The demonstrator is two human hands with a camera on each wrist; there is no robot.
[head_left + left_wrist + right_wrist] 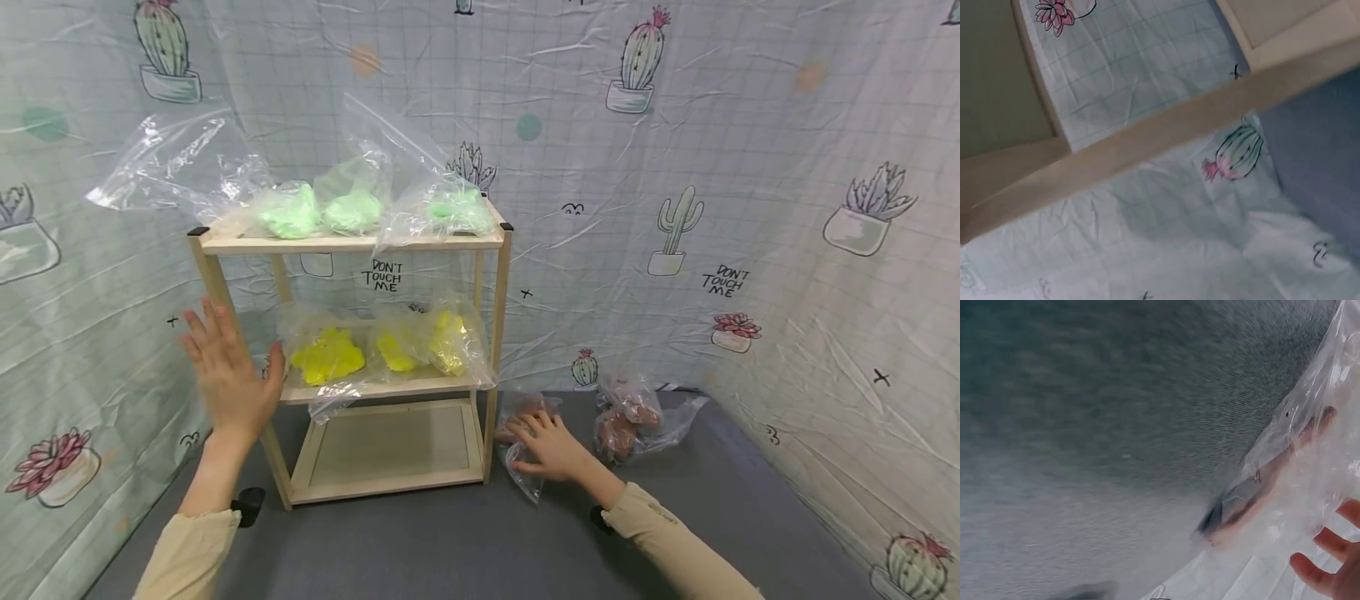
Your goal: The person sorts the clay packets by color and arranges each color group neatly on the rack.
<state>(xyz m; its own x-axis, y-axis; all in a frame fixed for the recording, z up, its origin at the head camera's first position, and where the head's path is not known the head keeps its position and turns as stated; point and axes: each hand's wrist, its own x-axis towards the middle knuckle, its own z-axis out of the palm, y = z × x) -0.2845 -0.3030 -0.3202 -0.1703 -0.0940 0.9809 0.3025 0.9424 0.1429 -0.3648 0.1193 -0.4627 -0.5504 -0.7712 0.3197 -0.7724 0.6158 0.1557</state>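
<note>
At the far left, the person's left hand [236, 375] is raised in front of the left post of a two-tier wooden shelf rack [390, 454], fingers straight and spread, the thumb out to the side, with nothing in its hold. A black wrist strap [249, 505] sits at the edge of that arm's beige sleeve [187, 546].

Along the rack's top board lie three clear zip bags with pale green lumps [354, 211], the leftmost one's loose plastic standing up past the corner. On the board below, clear bags with bright yellow lumps [328, 357] rest in a row, some film drooping over the front edge.

Just right of the rack, on the dark grey tabletop [390, 554], lies a clear bag with a reddish-brown lump [528, 405]. The right hand [553, 450] is over it, fingers apart and slightly bent, gripping nothing; I can't quite tell whether the fingertips touch the plastic. Farther right, near the cactus-print cloth [750, 175], more bagged brown lumps [618, 435] are bunched together.
</note>
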